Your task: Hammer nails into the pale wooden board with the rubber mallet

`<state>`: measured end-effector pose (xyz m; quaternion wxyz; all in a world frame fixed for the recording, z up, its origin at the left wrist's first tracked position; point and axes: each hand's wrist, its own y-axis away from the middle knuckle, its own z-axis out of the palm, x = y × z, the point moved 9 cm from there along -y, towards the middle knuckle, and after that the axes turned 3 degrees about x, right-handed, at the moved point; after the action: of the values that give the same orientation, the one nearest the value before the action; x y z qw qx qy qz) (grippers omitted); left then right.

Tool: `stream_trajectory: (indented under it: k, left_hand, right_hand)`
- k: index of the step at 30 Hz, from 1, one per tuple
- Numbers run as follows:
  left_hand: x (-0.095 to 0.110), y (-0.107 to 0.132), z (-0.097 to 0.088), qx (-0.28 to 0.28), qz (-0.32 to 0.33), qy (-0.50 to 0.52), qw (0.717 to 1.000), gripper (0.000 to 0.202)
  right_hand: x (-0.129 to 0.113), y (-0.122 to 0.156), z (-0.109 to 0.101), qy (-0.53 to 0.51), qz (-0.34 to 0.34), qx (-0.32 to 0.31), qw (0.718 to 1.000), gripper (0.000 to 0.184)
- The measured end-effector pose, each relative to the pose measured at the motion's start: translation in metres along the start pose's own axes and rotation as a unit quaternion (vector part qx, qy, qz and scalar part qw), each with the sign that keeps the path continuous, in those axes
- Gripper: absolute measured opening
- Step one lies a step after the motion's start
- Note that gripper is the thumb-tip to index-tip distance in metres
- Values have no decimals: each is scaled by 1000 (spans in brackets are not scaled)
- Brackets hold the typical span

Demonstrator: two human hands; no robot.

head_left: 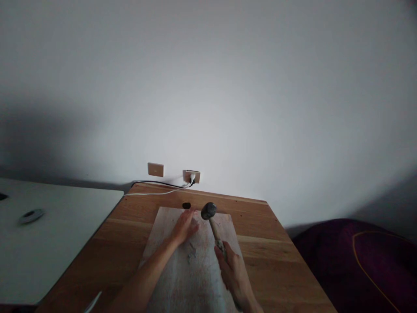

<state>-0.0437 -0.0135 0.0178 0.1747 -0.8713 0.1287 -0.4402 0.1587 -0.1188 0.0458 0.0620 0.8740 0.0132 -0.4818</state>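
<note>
My right hand (233, 269) is closed around the wooden handle of a hammer (211, 219). Its dark round head is raised over the far end of a pale sheet (195, 278) that lies on a wooden table (130, 221). My left hand (185, 226) rests on the sheet just left of the hammer head, fingers close together and pressed down on something I cannot make out. A small greyish scrap (191, 253) lies on the sheet between my two hands.
A small dark object (186, 205) sits beyond the sheet. A white cable (156, 192) runs to a wall socket (191, 176). A white table (39, 234) with a ring-shaped object (31, 215) stands at the left. A dark purple cushion (358, 261) lies at the right.
</note>
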Motion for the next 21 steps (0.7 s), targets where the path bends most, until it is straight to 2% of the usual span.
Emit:
stream_trajectory:
  k: [3,6,11,15,17,21]
  left_hand:
    - [3,1,-4,18,14,17,1000,65]
    - [4,1,-6,21,16,29,999,64]
    - [2,1,-2,11,10,2,1000,57]
    - [5,0,-4,31,1,-12,999,53]
    - [8,0,-5,32,-6,-16,999,44]
    - [10,-1,-8,34,-17,-46,998,12]
  right_hand:
    - [-4,-6,14,14,-1,-13,1000,56]
    - [0,-9,26,33,12,-25,999,54]
    - [-5,-11,25,36,-40,18,998,57]
    - [0,-15,20,44,-28,16,999,61]
    - [7,-14,14,37,-18,28,999,66]
    - [37,0,5,32,28,46,998,78]
